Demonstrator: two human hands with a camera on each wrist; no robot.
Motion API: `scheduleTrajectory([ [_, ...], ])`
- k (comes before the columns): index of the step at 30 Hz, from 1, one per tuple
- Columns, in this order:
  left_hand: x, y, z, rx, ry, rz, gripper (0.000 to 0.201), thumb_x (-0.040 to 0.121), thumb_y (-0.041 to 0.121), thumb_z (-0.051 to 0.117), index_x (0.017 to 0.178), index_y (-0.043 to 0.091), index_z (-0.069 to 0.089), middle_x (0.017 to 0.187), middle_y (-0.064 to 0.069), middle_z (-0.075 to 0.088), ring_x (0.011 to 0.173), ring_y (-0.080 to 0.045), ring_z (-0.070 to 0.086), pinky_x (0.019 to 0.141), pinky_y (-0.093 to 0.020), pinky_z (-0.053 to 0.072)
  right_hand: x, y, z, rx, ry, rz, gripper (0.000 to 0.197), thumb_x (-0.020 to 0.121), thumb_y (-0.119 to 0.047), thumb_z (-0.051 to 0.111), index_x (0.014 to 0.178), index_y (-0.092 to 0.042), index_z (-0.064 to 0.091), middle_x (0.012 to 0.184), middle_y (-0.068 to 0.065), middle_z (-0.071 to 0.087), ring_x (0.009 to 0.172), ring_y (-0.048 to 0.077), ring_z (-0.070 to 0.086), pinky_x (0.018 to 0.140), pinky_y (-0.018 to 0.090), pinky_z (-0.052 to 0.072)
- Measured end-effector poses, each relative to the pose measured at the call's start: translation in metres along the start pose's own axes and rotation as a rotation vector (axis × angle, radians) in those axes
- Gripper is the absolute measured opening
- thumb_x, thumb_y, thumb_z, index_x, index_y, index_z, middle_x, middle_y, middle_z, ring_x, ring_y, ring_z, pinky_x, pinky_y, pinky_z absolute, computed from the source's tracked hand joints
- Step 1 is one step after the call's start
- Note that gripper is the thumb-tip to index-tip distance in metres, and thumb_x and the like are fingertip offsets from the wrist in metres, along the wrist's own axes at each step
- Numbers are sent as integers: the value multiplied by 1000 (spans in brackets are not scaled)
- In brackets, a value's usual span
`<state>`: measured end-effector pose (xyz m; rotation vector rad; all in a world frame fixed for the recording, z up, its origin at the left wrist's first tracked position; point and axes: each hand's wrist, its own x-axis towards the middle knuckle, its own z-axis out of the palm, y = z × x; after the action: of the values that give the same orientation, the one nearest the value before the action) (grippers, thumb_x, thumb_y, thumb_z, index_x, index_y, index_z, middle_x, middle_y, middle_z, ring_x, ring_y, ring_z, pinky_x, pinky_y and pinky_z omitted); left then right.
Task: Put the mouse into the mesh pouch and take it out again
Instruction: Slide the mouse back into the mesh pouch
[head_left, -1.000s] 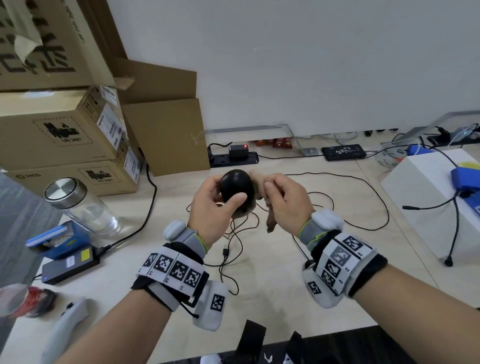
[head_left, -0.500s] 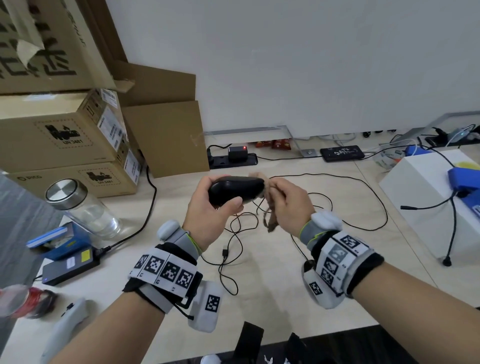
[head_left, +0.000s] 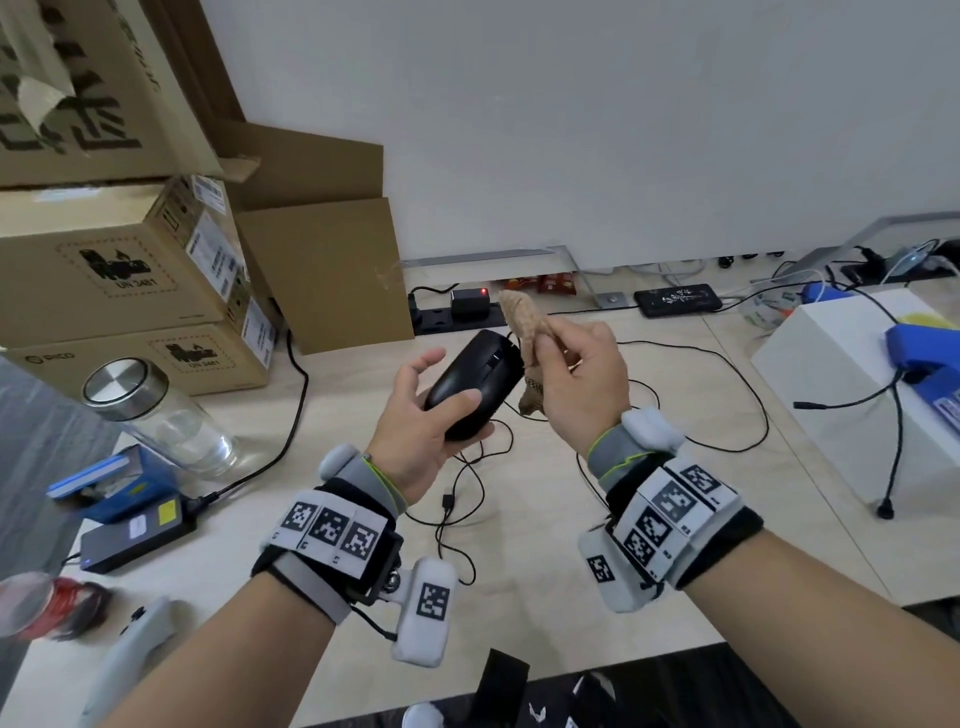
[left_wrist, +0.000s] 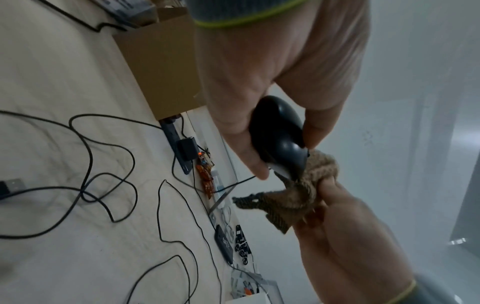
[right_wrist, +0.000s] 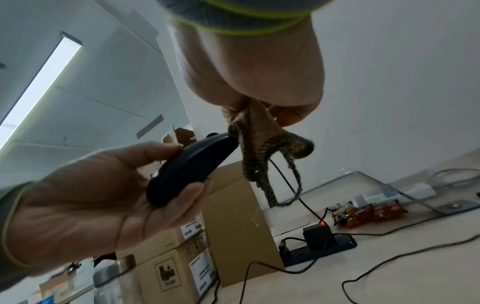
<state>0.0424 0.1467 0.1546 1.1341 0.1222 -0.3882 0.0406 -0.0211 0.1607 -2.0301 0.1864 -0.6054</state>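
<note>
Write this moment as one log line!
left hand: holds mouse | right hand: pinches mesh pouch | mouse: outside pouch

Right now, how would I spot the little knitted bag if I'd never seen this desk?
Find the wooden desk, then the two hands above it. The left hand holds a smooth black mouse; the right hand pinches the mesh pouch, the only soft, tan, knitted thing there.
</note>
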Motion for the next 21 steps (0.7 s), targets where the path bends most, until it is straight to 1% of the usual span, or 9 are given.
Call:
scheduleTrajectory([
  [2,-1,-3,2,24,-75,-32,49,90,-5,55,132,19,47,126,-16,60,104,-40,63,73,-43,59,-3,0,5,-53,-56,-47,25,94,-20,55,111,-30,70,85,-6,47,77,2,48,71,3,36],
  [5,-1,-4,5,2,-61,-73,37,96,6,49,131,18,53,127,-13,61,106,-34,63,68,-39,58,-10,-1,12,-181,-174,-69,32,94,-27,52,121,-37,65,93,2,54,87,8,49,80,23,43],
  [8,-1,2,9,-113,-63,-136,42,100,36,35,115,12,66,111,-15,69,99,-25,67,81,-40,56,-36,-8,21,-169,-284,-318,35,91,-21,55,125,-21,64,110,3,59,106,16,55,92,22,44],
  [10,1,3,7,-158,-1,-151,59,99,52,30,124,8,60,119,-20,66,108,-29,64,94,-41,51,-55,-5,26,-114,-359,-537,31,89,-13,62,120,-11,68,110,2,57,107,17,56,97,17,42],
  [11,1,3,6,-153,20,-149,67,97,59,30,131,6,54,125,-22,62,112,-31,62,97,-41,49,-58,-3,26,-111,-382,-580,30,88,-15,64,118,-12,68,103,4,56,100,19,57,91,21,47],
  [14,-2,1,5,-65,-14,-143,79,93,67,22,132,5,53,125,-20,63,111,-30,62,93,-42,49,-42,5,19,-133,-285,-470,30,88,-32,59,113,-19,70,91,4,48,78,11,46,71,22,43],
  [18,-5,0,8,17,-76,-112,66,94,64,21,112,17,64,104,-6,72,95,-20,69,74,-33,55,-15,4,16,-169,-136,-105,34,89,-42,47,111,-29,70,90,-1,49,78,3,44,77,29,46],
  [20,-3,0,8,-2,-71,-111,67,94,65,21,110,16,64,103,-8,73,95,-21,69,71,-33,56,-23,-3,17,-171,-170,-116,34,90,-40,50,119,-33,66,92,-1,49,82,7,49,80,30,47],
  [21,-2,1,8,-22,-72,-110,70,94,66,20,111,13,64,105,-11,72,98,-24,69,75,-36,57,-32,-9,18,-161,-191,-188,33,90,-36,55,122,-32,65,95,-1,49,85,9,52,81,23,47],
])
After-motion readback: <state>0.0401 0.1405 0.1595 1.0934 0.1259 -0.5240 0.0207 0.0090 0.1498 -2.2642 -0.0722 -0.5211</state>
